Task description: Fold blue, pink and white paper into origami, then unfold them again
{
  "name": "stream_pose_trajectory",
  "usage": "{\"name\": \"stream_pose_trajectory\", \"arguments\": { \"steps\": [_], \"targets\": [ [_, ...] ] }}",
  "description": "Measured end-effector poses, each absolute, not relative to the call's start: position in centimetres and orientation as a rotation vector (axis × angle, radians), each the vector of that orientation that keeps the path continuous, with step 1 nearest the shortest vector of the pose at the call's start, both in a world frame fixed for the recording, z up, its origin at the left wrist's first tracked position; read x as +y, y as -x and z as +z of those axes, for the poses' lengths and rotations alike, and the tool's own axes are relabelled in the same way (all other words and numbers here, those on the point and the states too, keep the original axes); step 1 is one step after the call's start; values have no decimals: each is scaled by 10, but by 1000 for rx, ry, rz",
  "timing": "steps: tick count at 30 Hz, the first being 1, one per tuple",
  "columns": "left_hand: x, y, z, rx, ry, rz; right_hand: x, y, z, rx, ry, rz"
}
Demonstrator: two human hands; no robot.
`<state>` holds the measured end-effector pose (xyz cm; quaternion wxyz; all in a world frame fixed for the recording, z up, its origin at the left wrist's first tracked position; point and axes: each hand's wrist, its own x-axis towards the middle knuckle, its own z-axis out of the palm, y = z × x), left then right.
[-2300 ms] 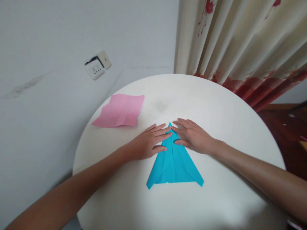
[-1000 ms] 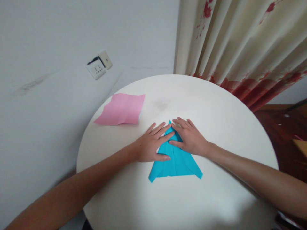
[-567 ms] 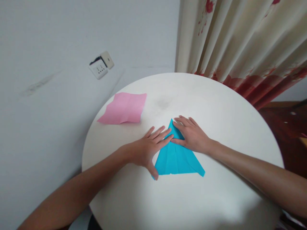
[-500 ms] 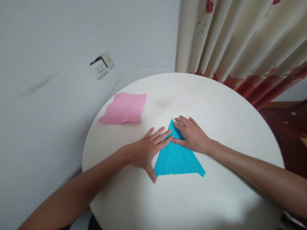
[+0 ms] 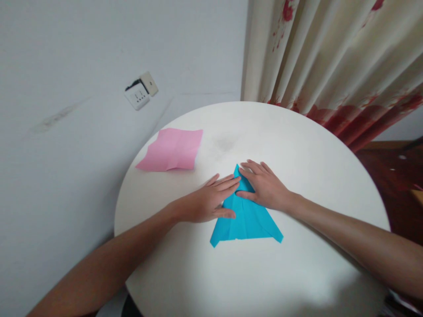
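A sheet of blue paper (image 5: 247,222), folded to a point at its far end, lies flat on the round white table (image 5: 297,273). Crease lines run down its middle, and its near edge ends in two small corner tips. My left hand (image 5: 213,200) rests over the paper's left edge, fingers stretched out and thumb laid across the blue surface. On the upper right edge lies my right hand (image 5: 266,187), its fingers spread and its thumb on the paper. Both hands cover parts of the side edges.
A creased pink sheet (image 5: 175,149) lies at the table's far left. Behind it, a wall socket (image 5: 137,96) sits on the white wall. A cream curtain (image 5: 307,66) with red flowers hangs behind the table on the right.
My left thumb has moved up and inward onto the paper, uncovering the lower left tip. The left fingers have drawn closer together. My right hand stays where it was.
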<state>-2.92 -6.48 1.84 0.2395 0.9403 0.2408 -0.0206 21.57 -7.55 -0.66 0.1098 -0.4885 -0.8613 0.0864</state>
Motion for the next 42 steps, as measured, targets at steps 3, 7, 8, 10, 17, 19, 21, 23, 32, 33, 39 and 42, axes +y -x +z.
{"name": "stream_pose_trajectory", "arguments": {
  "steps": [3, 7, 8, 10, 17, 19, 21, 23, 32, 33, 39, 42],
  "targets": [
    [-62, 21, 11, 737, -2629, 56, -75, -216, -7, -2532, 1437, 254],
    [-60, 18, 3, 778, -2685, 157, -76, -215, -6, -2529, 1441, 264],
    [-60, 18, 2, 789, -2696, 182, -76, -215, -6, -2527, 1442, 269],
    [-59, 19, 0, 810, -2720, 211, -76, -215, -5, -2520, 1444, 280],
    [-57, 20, 0, 824, -2755, 162, -76, -216, -6, -2509, 1415, 299],
    [-56, 20, 0, 818, -2755, 161, -76, -216, -7, -2505, 1412, 305],
    [-56, 20, 0, 816, -2755, 161, -76, -216, -7, -2494, 1412, 315],
    [-56, 21, -1, 811, -2756, 177, -75, -215, -6, -2463, 1403, 340],
    [-58, 22, 3, 808, -2767, 150, -70, -224, 27, -1708, 1336, 1042],
    [-58, 22, 4, 808, -2765, 145, -72, -226, 31, -1650, 1337, 1149],
    [-59, 21, 2, 789, -2783, 115, -75, -236, 39, -1562, 1352, 1446],
    [-63, 18, 0, 773, -2801, 117, -71, -240, 38, -1668, 1376, 1402]
  ]
}}
